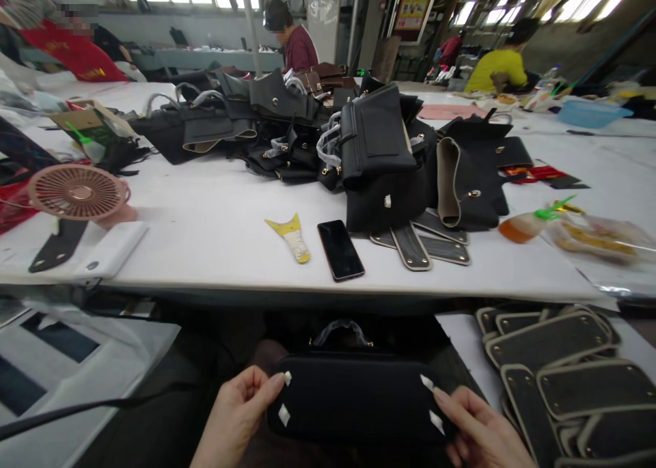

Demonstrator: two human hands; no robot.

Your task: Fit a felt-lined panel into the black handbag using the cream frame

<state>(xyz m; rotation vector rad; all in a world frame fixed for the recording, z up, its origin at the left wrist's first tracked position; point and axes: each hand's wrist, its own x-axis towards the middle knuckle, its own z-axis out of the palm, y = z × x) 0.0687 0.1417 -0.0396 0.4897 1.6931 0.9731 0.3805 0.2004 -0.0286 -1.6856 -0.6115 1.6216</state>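
A black handbag (359,400) is held low in front of me, its long flat base panel turned towards me. White diamond-shaped tabs sit near the panel's corners, and a plastic-wrapped handle shows beyond its far edge. My left hand (236,413) is closed on the left end, thumb by the upper white tab (288,378). At the other end my right hand (479,423) grips the bag, with the thumb close to the right-hand tabs (436,421). The fingers curled beneath the bag are partly hidden.
Several black bags (376,136) are heaped on the white table (205,249). A phone (340,249), a yellow-ended tool (293,237), and a pink fan (79,193) lie or stand nearer. Base panels (548,338) are piled at right. Other people work behind.
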